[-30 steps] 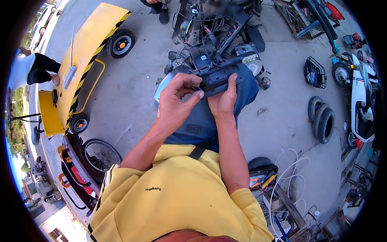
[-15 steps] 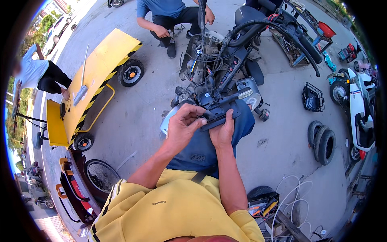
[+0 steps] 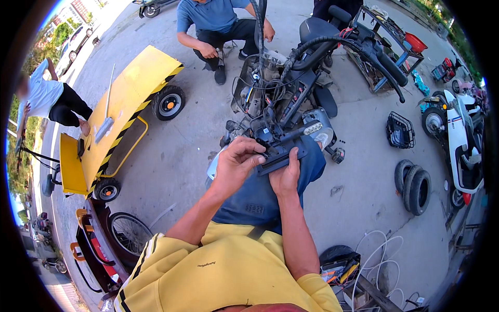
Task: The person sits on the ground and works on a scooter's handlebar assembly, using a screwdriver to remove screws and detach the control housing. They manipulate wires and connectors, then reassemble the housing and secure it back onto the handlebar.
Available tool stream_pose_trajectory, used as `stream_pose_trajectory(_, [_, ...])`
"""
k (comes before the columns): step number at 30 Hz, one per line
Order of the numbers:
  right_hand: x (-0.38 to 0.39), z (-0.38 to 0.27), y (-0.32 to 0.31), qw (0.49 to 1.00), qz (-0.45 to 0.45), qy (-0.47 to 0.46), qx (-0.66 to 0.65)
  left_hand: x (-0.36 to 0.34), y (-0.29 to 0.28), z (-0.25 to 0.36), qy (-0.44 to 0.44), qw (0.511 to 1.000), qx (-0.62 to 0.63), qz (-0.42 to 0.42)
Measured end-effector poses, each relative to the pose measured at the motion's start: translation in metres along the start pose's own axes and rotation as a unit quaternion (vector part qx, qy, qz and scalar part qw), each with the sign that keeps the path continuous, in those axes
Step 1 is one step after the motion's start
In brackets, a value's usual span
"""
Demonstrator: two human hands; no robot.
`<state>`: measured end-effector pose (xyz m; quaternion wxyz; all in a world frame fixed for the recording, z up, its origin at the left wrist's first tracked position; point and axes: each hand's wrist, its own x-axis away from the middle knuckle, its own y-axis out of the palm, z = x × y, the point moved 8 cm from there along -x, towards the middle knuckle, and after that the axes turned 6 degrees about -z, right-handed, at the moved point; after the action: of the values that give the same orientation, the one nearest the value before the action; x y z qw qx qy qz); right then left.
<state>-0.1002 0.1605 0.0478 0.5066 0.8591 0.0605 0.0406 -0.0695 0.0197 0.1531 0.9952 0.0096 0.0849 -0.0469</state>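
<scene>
Above my knees I have a flat black plastic panel (image 3: 274, 164), its near edge tipped toward me. My right hand (image 3: 285, 177) grips it from below and the right, thumb along its right side. At the panel's left end, my left hand (image 3: 236, 162) is closed, thumb and forefinger pinched at a small dark part too hidden to name. Just beyond stands a stripped electric scooter (image 3: 275, 86) with bare wiring and cables. A clear-lensed lamp (image 3: 313, 128) lies right beside the panel.
Across the scooter squats a person in a blue shirt (image 3: 218, 22). To the left are a yellow cart (image 3: 132, 78), a broom (image 3: 105, 125) and another person (image 3: 44, 93). On the right lie a black wire basket (image 3: 400, 130) and tyres (image 3: 417, 192). A tool box (image 3: 340, 268) sits near my right elbow.
The panel has tilted, showing more of its near edge and a recessed face. Both hands keep nearly the same hold. The whole view has shifted slightly.
</scene>
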Motion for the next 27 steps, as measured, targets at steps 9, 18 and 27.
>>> stream_pose_trajectory(9, [0.000, 0.002, -0.002, 0.999, -0.029, 0.010, -0.011, -0.007, -0.013, -0.016, -0.104, 0.986, 0.116, 0.053])
stream_pose_trajectory(18, [0.000, 0.004, -0.006, 1.000, 0.001, 0.011, -0.007, -0.003, -0.027, -0.027, -0.151, 0.961, 0.214, 0.093])
stream_pose_trajectory(27, [0.000, 0.005, -0.002, 0.999, -0.022, 0.024, -0.028, -0.001, -0.034, -0.036, -0.176, 0.940, 0.280, 0.089])
